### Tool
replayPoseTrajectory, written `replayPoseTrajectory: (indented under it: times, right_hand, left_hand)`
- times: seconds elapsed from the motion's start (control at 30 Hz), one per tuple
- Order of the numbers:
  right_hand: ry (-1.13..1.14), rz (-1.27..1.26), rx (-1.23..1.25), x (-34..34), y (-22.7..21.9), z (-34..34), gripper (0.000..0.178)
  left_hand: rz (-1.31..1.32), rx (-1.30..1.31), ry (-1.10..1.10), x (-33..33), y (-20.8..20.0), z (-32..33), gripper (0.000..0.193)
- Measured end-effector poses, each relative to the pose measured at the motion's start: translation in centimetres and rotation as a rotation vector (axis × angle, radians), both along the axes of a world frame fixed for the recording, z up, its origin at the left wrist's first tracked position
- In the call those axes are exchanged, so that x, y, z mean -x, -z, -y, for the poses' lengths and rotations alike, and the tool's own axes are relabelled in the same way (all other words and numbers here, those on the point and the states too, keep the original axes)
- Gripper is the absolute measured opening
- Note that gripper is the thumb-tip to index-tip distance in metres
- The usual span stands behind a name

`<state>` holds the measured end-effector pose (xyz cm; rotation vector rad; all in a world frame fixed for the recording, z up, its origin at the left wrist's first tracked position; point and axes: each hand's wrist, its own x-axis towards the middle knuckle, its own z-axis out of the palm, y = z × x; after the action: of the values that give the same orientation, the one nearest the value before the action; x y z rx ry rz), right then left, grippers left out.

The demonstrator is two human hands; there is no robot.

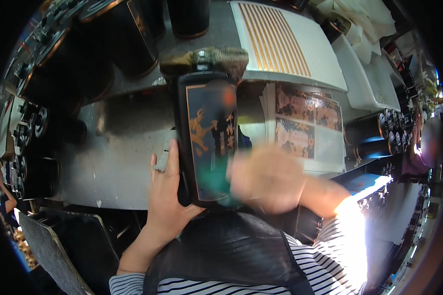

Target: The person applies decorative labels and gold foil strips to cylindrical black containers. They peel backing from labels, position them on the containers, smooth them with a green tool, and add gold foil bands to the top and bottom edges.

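A black jar [181,118] lies on its side in front of me, its far end against a worn, fuzzy brown block [231,59]. On its upward face is a dark label [200,101] with gold figures and a thin gold border. My left hand [168,189] grips the jar's near left side, fingers stretched along the wall and thumb at the near end. Something grey wraps one of its fingers. Over the label's near right part, my right hand [268,179] is closed and smeared by motion. A blurred green thing [216,182] shows at its fingers; its kind is unclear.
Black jars [125,42] with copper-coloured rims crowd the left and far left; more jars [366,130] stand at right. A sheet of gold strips [270,39] lies at the back, beside a white bin [366,73]. Printed label sheets [307,123] lie right of the jar. Other people are at both edges.
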<state>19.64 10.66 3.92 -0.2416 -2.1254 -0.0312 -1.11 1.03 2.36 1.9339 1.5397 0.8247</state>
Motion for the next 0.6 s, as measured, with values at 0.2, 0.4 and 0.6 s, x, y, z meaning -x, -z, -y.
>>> replayPoseTrajectory:
  times: [0.2, 0.4, 0.6]
  right_hand:
    - [0.053, 0.33, 0.259, 3.0, -6.2, -4.5, 0.025]
    - [-0.19, 0.141, 0.05, 1.9, -2.1, 3.7, 0.013]
    - [0.166, -0.062, 0.167, 2.9, -4.4, -5.1, 0.007]
  left_hand:
    - [-0.005, -0.074, 0.017, 0.1, -0.4, 0.3, 0.107]
    - [0.023, -0.065, -0.021, 1.4, 0.2, 0.8, 0.111]
    - [0.138, -0.034, -0.022, -1.0, 0.7, 0.5, 0.114]
